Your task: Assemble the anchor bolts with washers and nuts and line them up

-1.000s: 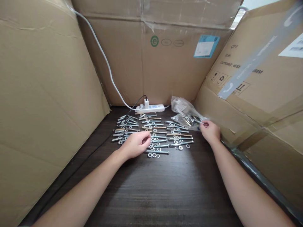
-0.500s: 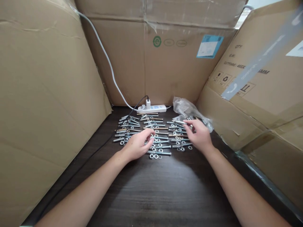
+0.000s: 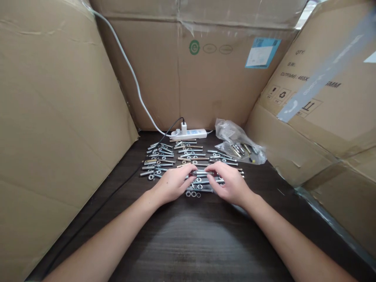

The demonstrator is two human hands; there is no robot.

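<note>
Rows of metal bolts (image 3: pixel 164 154) with loose washers (image 3: pixel 192 194) lie on a dark wooden table (image 3: pixel 188 243). My left hand (image 3: pixel 172 184) and my right hand (image 3: pixel 230 184) meet over the middle rows. Both pinch the ends of one silver bolt (image 3: pixel 202 172), held level just above the others. The fingers of each hand are curled round it.
A clear plastic bag (image 3: pixel 239 143) with more bolts lies at the back right. A white power strip (image 3: pixel 190 134) with a plugged charger and cables sits at the back. Tall cardboard boxes (image 3: pixel 58 117) wall in the table on the left, back and right.
My right hand came away from the plastic bag and moved left to the middle rows. It now meets my left hand on one bolt. My left hand barely shifted.
</note>
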